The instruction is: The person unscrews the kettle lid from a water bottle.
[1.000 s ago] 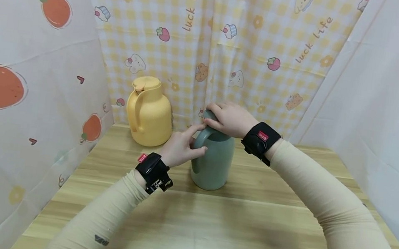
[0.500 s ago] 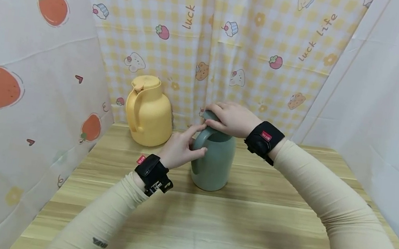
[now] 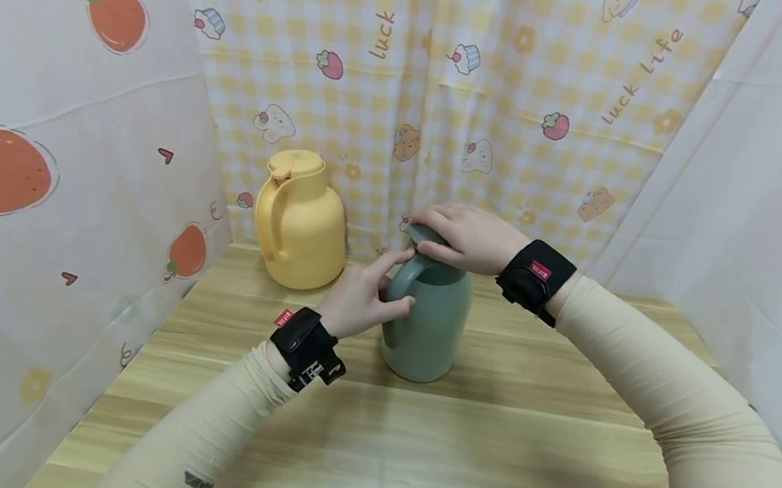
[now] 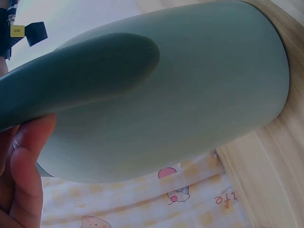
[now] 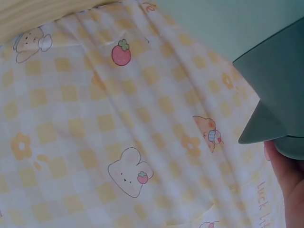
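A grey-green thermos jug stands upright on the wooden table in the head view. My left hand grips the jug's handle, its thumb lying along the outside and its forefinger reaching up to the top of the handle. Over the jug's top, my right hand holds the lid with bent fingers; its palm side is hidden. The right wrist view shows the pointed spout and dark collar, with a finger against the lid's edge. In the left wrist view the jug's pale body fills most of the picture.
A yellow thermos jug stands at the back left, just beyond my left hand. A checked curtain hangs right behind both jugs. White printed cloth closes the left side, and plain white cloth the right. Bare wooden tabletop stretches in front.
The head view has shifted slightly, so everything sits a little further right. Both hands keep their places on the jug; slightly more of the lid shows beside the right hand's fingers.
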A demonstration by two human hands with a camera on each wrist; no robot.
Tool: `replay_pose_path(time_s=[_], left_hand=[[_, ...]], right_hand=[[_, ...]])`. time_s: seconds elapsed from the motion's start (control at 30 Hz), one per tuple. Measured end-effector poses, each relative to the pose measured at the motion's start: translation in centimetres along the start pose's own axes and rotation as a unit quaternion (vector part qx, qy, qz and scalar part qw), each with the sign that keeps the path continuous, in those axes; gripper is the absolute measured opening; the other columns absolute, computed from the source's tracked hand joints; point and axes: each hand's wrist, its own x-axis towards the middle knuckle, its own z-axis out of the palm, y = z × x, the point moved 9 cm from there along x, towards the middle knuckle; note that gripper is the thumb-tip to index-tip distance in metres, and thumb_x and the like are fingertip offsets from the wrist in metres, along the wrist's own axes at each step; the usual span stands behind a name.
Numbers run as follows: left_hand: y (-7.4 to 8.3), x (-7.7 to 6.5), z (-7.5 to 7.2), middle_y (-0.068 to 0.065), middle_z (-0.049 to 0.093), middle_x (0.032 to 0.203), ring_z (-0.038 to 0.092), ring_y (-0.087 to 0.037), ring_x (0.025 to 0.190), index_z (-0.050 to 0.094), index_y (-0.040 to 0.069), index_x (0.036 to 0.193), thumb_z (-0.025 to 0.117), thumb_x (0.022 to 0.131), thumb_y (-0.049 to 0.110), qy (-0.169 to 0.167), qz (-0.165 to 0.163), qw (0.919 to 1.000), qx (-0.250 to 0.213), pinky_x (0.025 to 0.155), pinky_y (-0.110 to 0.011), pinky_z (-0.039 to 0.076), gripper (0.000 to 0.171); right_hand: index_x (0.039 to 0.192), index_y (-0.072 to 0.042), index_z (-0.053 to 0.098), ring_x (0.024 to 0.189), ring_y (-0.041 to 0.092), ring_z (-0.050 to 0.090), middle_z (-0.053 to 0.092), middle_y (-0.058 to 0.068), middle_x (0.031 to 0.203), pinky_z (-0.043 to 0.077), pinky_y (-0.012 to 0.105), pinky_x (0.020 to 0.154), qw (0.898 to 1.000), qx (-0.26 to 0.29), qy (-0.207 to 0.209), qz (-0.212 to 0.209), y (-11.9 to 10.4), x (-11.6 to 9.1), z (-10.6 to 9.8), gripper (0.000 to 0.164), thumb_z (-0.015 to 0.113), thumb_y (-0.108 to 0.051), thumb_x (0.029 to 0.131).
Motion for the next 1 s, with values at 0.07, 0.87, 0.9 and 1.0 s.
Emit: replay_pose_path(time_s=[0.07, 0.87, 0.9, 1.0], left_hand=[[0.1, -0.04, 0.01, 0.004, 0.059, 0.056, 0.053, 0.0, 0.046, 0.047, 0.003, 0.138, 0.07, 0.087, 0.014, 0.0, 0.004, 1.0, -0.002, 0.048, -0.023, 0.046, 0.056], [0.33, -0.38, 0.1, 0.005, 0.056, 0.054, 0.052, -0.003, 0.044, 0.046, 0.004, 0.139, 0.069, 0.087, 0.015, -0.006, -0.014, 0.9999, -0.001, 0.049, -0.024, 0.047, 0.058], [0.21, -0.35, 0.12, 0.005, 0.056, 0.055, 0.052, -0.003, 0.045, 0.045, 0.004, 0.14, 0.069, 0.088, 0.015, -0.008, -0.019, 0.9998, 0.001, 0.05, -0.024, 0.047, 0.058], [-0.19, -0.27, 0.03, 0.004, 0.058, 0.056, 0.054, -0.004, 0.047, 0.045, 0.005, 0.141, 0.069, 0.088, 0.017, -0.012, -0.035, 0.9993, 0.01, 0.052, -0.025, 0.048, 0.059]], right_hand=[[0.137, -0.01, 0.051, 0.123, 0.029, 0.052, 0.056, 0.01, 0.133, 0.04, 0.044, 0.101, 1.0, 0.004, 0.0, -0.008, -0.02, -0.09, -0.02, 0.043, 0.051, -0.034, 0.101], [0.137, -0.014, 0.051, 0.125, 0.028, 0.05, 0.054, 0.01, 0.136, 0.042, 0.046, 0.099, 1.0, 0.009, 0.0, -0.014, -0.05, -0.58, -0.05, 0.041, 0.048, -0.035, 0.102], [0.138, -0.015, 0.051, 0.125, 0.028, 0.05, 0.054, 0.01, 0.136, 0.042, 0.046, 0.098, 1.0, 0.009, -0.004, -0.005, 0.01, -0.56, -0.04, 0.041, 0.048, -0.036, 0.102], [0.139, -0.019, 0.051, 0.123, 0.028, 0.052, 0.055, 0.009, 0.135, 0.044, 0.047, 0.095, 1.0, 0.012, -0.01, 0.022, 0.2, -0.39, -0.06, 0.043, 0.048, -0.039, 0.101]])
